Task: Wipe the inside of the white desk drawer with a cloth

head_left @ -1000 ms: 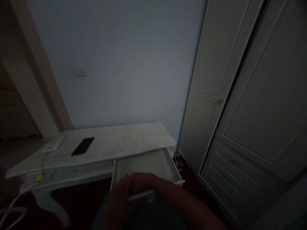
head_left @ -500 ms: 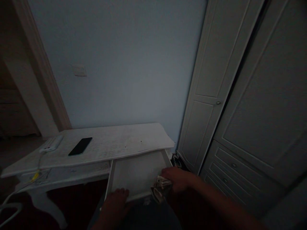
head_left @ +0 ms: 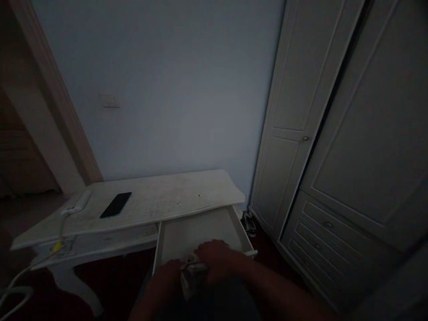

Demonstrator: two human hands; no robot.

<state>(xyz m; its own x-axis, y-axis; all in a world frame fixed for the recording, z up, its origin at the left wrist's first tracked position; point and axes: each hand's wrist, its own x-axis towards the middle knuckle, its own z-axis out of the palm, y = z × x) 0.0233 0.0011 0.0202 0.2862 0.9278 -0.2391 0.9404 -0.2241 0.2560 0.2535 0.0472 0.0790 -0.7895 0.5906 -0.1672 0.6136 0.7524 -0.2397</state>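
Note:
The room is dim. A white desk [head_left: 167, 200] stands against the wall with its right drawer [head_left: 200, 229] pulled open. My right hand [head_left: 216, 261] is at the drawer's front edge, fingers closed on a crumpled pale wad [head_left: 192, 273], perhaps paper or folded notes. My left hand [head_left: 167, 278] lies just left of the wad at the drawer front, touching or nearly touching it; its fingers are too dark to read.
A black phone [head_left: 116, 204] and a white power strip [head_left: 76, 203] with a cable lie on the desk's left part. A tall white wardrobe [head_left: 334, 147] with lower drawers stands close on the right. A wooden door frame [head_left: 56, 98] is at left.
My right hand carried the crumpled wad from the drawer's right side leftward to the middle of the drawer front, beside my left hand. The view shifted slightly.

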